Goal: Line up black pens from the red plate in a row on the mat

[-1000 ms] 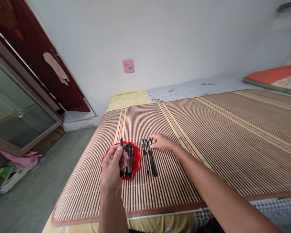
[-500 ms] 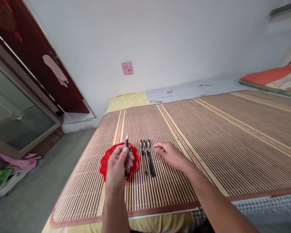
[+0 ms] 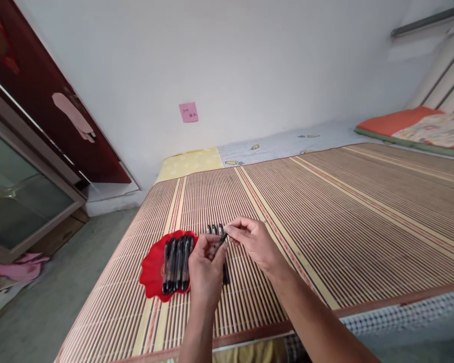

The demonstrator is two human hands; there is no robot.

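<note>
Working remotely, I have left hand (image 3: 207,259) and right hand (image 3: 251,239) both pinching one black pen (image 3: 223,237), probably for steadiness, above the mat (image 3: 287,222); the red dish (image 3: 150,264) likely stops the gathered pens (image 3: 179,264) rolling.

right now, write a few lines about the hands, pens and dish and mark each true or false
1. The left hand holds a pen. True.
2. The right hand is left of the dish. False: it is to the right of the dish.
3. The dish is red with a wavy rim. True.
4. The dish is empty. False: several dark pens lie in it.
5. A pink note is on the wall. True.
</note>
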